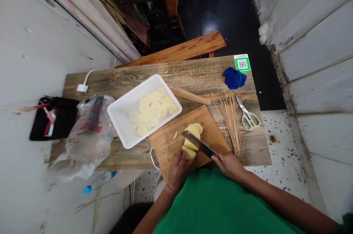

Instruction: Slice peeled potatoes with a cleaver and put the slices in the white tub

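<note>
A peeled yellow potato (189,145), partly cut into slices, lies on a wooden cutting board (168,140). My left hand (178,169) is closed on the potato's near end and holds it down. My right hand (230,164) grips the handle of a dark knife (198,143), whose blade lies across the potato. Cut slices (196,128) lean at the potato's far end. One small slice (175,135) lies loose on the board.
A white tray (121,116) of potato slices sits left of the board. Bamboo skewers (231,120) lie loose to the right, and a bundle of skewers (190,96) behind. Scissors (248,116), a blue cloth (234,78), a plastic bag (88,134) and a black tray (55,120) share the wooden table (193,72).
</note>
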`<act>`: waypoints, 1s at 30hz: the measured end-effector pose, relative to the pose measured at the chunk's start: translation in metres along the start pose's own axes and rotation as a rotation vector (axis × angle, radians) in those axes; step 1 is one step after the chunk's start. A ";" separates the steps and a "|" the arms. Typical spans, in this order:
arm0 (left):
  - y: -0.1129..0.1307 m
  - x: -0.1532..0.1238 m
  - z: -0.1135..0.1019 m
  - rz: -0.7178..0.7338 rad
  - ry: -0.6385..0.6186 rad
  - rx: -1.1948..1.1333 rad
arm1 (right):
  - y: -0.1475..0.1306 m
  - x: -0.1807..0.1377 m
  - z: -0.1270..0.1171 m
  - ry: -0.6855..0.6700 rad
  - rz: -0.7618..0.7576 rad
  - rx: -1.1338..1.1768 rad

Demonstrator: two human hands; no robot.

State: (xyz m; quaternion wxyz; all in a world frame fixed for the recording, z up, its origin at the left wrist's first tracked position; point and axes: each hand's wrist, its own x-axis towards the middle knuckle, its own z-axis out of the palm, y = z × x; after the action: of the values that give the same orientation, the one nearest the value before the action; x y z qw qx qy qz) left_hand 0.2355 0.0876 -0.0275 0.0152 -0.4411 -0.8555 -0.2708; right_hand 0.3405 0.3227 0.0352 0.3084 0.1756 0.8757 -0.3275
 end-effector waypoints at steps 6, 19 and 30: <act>-0.005 0.014 -0.002 -0.162 -0.052 -0.053 | 0.050 0.007 0.008 0.137 0.269 0.809; -0.019 0.103 0.007 -0.231 -0.390 -0.188 | 0.025 0.041 0.050 -0.123 0.147 0.937; -0.007 0.122 -0.045 -0.275 -0.211 -0.376 | -0.007 0.017 -0.012 -0.006 0.018 0.704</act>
State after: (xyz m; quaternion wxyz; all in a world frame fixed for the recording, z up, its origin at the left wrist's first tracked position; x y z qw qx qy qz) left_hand 0.1456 0.1539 0.0401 -0.1934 -0.3415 -0.8390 -0.3769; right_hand 0.3190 0.3281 0.0342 0.2345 0.2780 0.7067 -0.6069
